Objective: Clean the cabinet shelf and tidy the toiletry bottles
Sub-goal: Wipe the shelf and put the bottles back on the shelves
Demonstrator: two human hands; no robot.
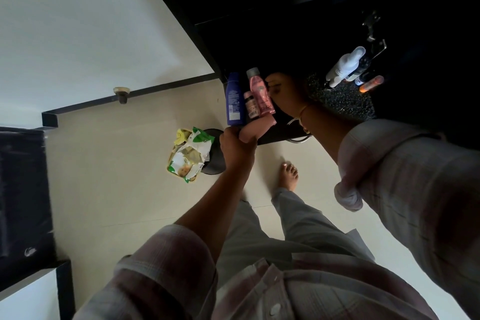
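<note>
On the dark cabinet shelf, at its front left corner, stand a tall blue bottle, a small pink bottle and a pink bottle with a grey cap. My right hand is on the shelf, its curled fingers against the right side of the grey-capped pink bottle. My left hand grips a peach-coloured tube-like object just below the shelf's front edge. Further right on the shelf stand a white bottle, a dark bottle and an orange one.
A speckled mat lies on the shelf under the right-hand bottles. The white cabinet door hangs open at left. On the floor below, a green-and-white wipes pack sits in a yellow basket beside a dark round object. My bare foot is close to the cabinet.
</note>
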